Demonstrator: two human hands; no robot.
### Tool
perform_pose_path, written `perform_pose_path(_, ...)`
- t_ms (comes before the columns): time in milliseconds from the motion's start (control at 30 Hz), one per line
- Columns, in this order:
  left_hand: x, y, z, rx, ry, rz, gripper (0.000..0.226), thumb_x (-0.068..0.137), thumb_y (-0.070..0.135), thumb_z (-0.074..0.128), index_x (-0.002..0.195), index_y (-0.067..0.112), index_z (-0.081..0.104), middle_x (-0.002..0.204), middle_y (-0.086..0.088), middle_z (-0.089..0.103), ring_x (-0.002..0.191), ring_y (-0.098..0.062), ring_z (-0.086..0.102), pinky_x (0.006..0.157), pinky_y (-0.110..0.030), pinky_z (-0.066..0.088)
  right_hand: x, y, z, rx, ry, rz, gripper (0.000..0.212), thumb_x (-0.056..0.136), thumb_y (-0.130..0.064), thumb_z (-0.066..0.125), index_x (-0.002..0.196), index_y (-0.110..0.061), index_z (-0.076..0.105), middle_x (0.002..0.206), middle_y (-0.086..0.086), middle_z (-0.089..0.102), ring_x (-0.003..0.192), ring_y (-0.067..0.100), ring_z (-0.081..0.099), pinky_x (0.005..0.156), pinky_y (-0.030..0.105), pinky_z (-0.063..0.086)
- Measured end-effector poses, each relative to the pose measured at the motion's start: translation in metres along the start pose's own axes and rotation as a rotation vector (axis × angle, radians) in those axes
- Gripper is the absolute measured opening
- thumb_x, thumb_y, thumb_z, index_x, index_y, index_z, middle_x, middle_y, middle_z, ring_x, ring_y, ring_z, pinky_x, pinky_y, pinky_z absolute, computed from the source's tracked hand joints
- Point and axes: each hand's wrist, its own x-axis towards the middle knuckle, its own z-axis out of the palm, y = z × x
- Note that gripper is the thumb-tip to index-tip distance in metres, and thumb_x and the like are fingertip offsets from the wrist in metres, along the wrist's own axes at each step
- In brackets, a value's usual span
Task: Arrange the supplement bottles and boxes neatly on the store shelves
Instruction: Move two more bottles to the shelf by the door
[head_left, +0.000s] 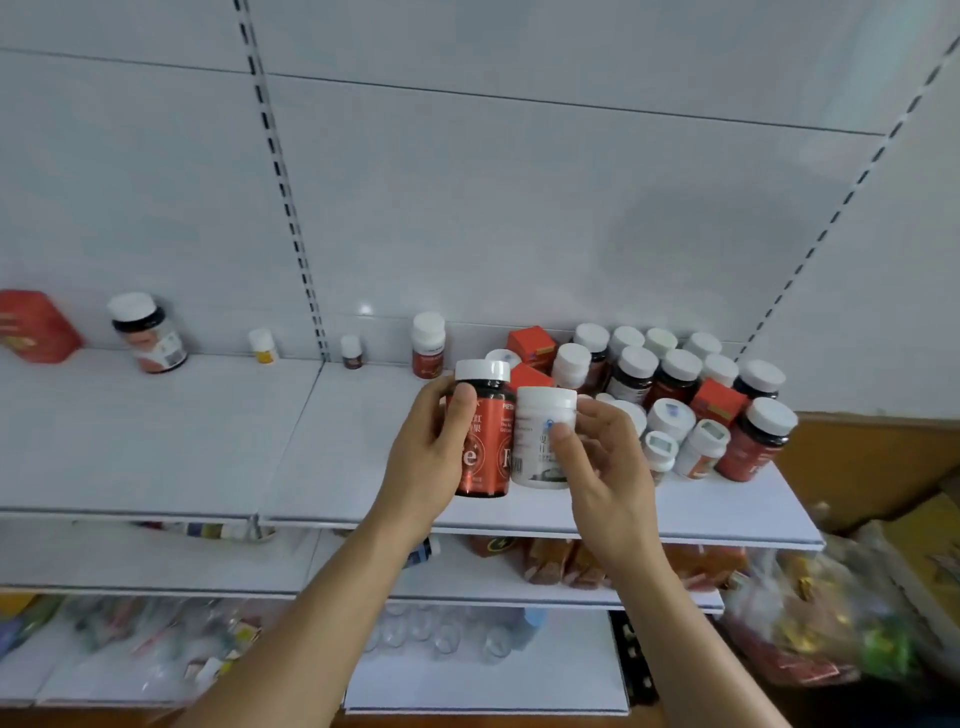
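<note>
My left hand (426, 457) grips a red-labelled dark bottle (485, 441) with a white cap, held upright above the white top shelf (208, 441). Right beside it, my right hand (608, 467) grips a white bottle (540, 441); the two bottles touch side by side. Behind them at the shelf's right end crowds a cluster of several white-capped bottles (675, 379) and orange-red boxes (719, 402). Standing apart along the back are a red-labelled bottle (428, 345), a tiny dark bottle (351, 352), a small yellow-labelled bottle (263, 346), a larger dark bottle (148, 340) and a red box (36, 327).
A slotted upright (291, 208) divides the white back panel. Lower shelves (467, 587) hold orange packets (550, 566), clear glasses and wrapped goods. Bags of colourful packets (831, 623) pile at the lower right beside a brown wall.
</note>
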Motion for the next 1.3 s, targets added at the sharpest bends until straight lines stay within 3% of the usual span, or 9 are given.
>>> perform_pose_path(167,-0.009,-0.003,-0.022,-0.058,0.061,-0.105,0.042,0.094,0.067,0.034,0.120,0.038,0.051,0.106,0.006,0.069,0.094,-0.009,0.070,0.082,-0.032,0.057,-0.008,-0.009,0.025,0.040,-0.126,0.001,0.030,0.097,-0.039,0.060,0.127,-0.035,0.062,0.109,-0.011,0.072,0.096,0.012,0.070,0.066,0.027,0.058)
perform_pose_path(233,-0.012,0.000,-0.035,-0.049,0.074,-0.119,0.040,0.098,0.064,0.032,0.122,0.037,0.049,0.106,0.004,0.068,0.094,-0.009,0.070,0.079,-0.030,0.057,-0.012,-0.014,0.036,0.031,-0.174,-0.002,0.035,0.100,-0.035,0.057,0.135,-0.033,0.060,0.114,-0.011,0.072,0.098,0.010,0.070,0.070,0.027,0.059)
perform_pose_path(367,-0.016,0.005,-0.068,-0.216,0.073,-0.188,0.022,0.103,0.041,0.042,0.117,0.039,0.058,0.103,0.000,0.073,0.096,-0.018,0.072,0.085,-0.044,0.059,-0.020,-0.023,0.063,0.017,-0.215,-0.015,0.036,0.102,-0.031,0.055,0.138,-0.034,0.058,0.114,-0.009,0.073,0.099,0.011,0.070,0.072,0.028,0.060)
perform_pose_path(600,-0.030,0.004,-0.164,-0.197,0.019,-0.147,0.029,0.100,0.039,0.052,0.129,0.039,0.055,0.114,0.007,0.072,0.108,-0.015,0.069,0.099,-0.048,0.052,-0.046,-0.061,0.132,-0.018,-0.379,-0.051,0.054,0.096,-0.005,0.054,0.133,-0.045,0.056,0.110,-0.009,0.074,0.102,0.015,0.069,0.084,0.037,0.061)
perform_pose_path(767,-0.047,0.005,-0.246,-0.071,0.091,-0.070,0.052,0.084,0.057,0.060,0.133,0.041,0.050,0.122,0.010,0.067,0.107,-0.009,0.068,0.092,-0.039,0.057,-0.069,-0.075,0.206,-0.016,-0.394,-0.015,0.067,0.095,-0.015,0.062,0.150,-0.041,0.036,0.105,-0.011,0.075,0.100,0.014,0.069,0.093,0.048,0.055)
perform_pose_path(900,-0.057,0.005,-0.301,0.017,0.237,-0.028,0.029,0.092,0.060,0.044,0.117,0.049,0.054,0.111,0.014,0.068,0.094,0.002,0.068,0.079,-0.023,0.057,-0.088,-0.081,0.262,-0.022,-0.464,-0.037,0.069,0.094,-0.020,0.066,0.147,-0.051,0.034,0.107,-0.008,0.073,0.099,0.014,0.068,0.088,0.046,0.057)
perform_pose_path(1000,-0.060,0.006,-0.335,-0.039,0.308,-0.077,0.026,0.102,0.053,0.028,0.105,0.053,0.054,0.100,0.020,0.065,0.083,0.015,0.063,0.063,-0.006,0.048,-0.095,-0.086,0.301,-0.012,-0.505,-0.033,0.070,0.093,-0.023,0.068,0.143,-0.056,0.032,0.105,-0.012,0.071,0.099,0.011,0.068,0.085,0.039,0.059)
perform_pose_path(1167,-0.044,-0.002,-0.379,-0.036,0.337,-0.086,0.026,0.107,0.040,0.030,0.113,0.050,0.054,0.105,0.021,0.065,0.088,0.012,0.064,0.066,-0.006,0.049,-0.087,-0.084,0.350,-0.023,-0.554,-0.032,0.073,0.092,-0.027,0.069,0.149,-0.051,0.031,0.109,-0.010,0.070,0.099,0.011,0.067,0.083,0.035,0.059)
perform_pose_path(1300,-0.019,-0.016,-0.411,0.005,0.348,-0.121,0.024,0.105,0.044,0.034,0.118,0.050,0.053,0.111,0.017,0.066,0.092,0.008,0.065,0.074,-0.013,0.050,-0.067,-0.076,0.393,-0.023,-0.557,-0.030,0.073,0.091,-0.028,0.072,0.145,-0.055,0.031,0.113,-0.008,0.069,0.097,0.010,0.067,0.086,0.038,0.058)
